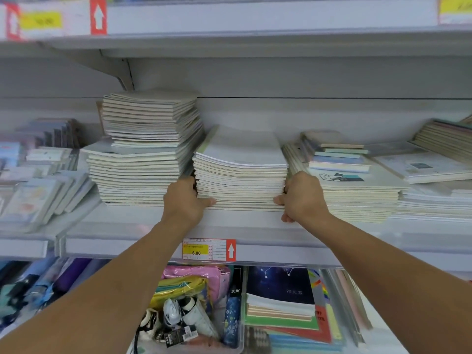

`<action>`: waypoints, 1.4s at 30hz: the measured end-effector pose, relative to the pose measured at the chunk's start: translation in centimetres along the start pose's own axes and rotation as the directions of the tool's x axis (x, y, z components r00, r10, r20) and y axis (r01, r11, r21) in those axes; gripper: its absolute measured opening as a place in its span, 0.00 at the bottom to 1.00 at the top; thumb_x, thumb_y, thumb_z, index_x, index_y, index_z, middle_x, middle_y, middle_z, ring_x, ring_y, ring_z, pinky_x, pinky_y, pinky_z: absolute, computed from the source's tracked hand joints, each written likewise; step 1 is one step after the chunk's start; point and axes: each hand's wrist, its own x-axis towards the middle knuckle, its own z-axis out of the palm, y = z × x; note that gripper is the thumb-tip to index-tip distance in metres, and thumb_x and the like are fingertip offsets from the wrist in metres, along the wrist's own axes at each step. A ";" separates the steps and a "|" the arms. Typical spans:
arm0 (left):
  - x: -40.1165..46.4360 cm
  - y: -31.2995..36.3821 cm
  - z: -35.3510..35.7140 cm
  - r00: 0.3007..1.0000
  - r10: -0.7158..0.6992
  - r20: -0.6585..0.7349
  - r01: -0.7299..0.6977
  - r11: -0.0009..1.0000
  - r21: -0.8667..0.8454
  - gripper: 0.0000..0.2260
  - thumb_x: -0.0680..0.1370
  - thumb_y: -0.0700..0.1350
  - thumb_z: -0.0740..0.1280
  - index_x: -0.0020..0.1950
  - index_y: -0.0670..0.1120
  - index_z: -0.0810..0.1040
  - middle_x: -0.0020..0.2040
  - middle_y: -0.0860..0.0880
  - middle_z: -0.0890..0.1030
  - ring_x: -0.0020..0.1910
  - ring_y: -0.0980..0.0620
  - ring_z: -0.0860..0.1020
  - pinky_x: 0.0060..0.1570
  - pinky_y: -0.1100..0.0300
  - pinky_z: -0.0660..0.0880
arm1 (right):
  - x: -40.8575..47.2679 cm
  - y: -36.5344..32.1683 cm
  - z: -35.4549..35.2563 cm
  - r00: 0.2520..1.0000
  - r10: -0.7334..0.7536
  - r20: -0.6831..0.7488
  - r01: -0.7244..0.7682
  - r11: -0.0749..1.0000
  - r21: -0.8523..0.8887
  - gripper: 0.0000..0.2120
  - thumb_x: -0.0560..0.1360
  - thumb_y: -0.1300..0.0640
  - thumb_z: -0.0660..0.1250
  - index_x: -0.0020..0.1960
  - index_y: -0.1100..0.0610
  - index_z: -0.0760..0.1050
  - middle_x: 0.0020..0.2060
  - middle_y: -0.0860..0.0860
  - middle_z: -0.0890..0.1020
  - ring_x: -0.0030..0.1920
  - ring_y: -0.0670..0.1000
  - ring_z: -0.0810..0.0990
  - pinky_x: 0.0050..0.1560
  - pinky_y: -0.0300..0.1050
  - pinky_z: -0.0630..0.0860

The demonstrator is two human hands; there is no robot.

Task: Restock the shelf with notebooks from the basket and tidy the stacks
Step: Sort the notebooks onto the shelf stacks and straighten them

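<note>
I clamped the middle notebook stack between both hands on the shelf, its page edges facing me and covers lying flat. My left hand curled around its left side, my right hand around its right. The pale covers sagged softly. Below, a yellow price tag read 6.00

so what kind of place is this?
Most likely a stationery shop aisle: a price tag reading 6.00 on the shelf edge, tiered shelving, and notebook stacks for sale.
</note>
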 end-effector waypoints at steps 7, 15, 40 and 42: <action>0.6 -0.4 0.4 0.999 0.002 0.032 -0.006 0.992 0.127 0.21 0.64 0.43 0.82 0.53 0.44 0.79 0.50 0.47 0.83 0.49 0.47 0.80 0.47 0.57 0.76 | -1.0 -1.3 0.2 0.984 0.000 0.176 0.062 0.936 -0.346 0.14 0.68 0.60 0.80 0.46 0.63 0.77 0.36 0.57 0.85 0.33 0.53 0.85 0.39 0.49 0.84; 0.9 -1.1 1.3 0.999 0.015 -0.033 -0.010 0.988 0.151 0.17 0.67 0.42 0.80 0.51 0.46 0.78 0.47 0.49 0.81 0.47 0.48 0.79 0.45 0.56 0.76 | -0.2 0.8 2.0 0.984 -0.146 -0.098 0.114 0.954 -0.276 0.05 0.71 0.68 0.73 0.42 0.62 0.78 0.39 0.57 0.81 0.38 0.57 0.82 0.36 0.52 0.83; 0.4 2.9 1.9 0.926 -0.280 0.254 0.315 0.943 -0.109 0.55 0.66 0.54 0.79 0.74 0.37 0.43 0.76 0.43 0.55 0.75 0.47 0.57 0.72 0.59 0.59 | -1.7 -2.2 -2.7 0.920 0.120 0.374 -0.202 0.961 0.190 0.03 0.80 0.69 0.61 0.52 0.67 0.72 0.32 0.58 0.80 0.27 0.50 0.82 0.21 0.36 0.72; 0.2 3.5 2.0 0.943 -0.270 0.192 0.310 0.925 -0.221 0.57 0.60 0.58 0.81 0.74 0.42 0.47 0.74 0.45 0.58 0.74 0.48 0.59 0.73 0.55 0.60 | -1.4 -2.6 -3.0 0.954 0.074 0.291 -0.152 0.956 0.252 0.02 0.80 0.68 0.61 0.49 0.65 0.71 0.34 0.59 0.78 0.26 0.53 0.83 0.20 0.38 0.72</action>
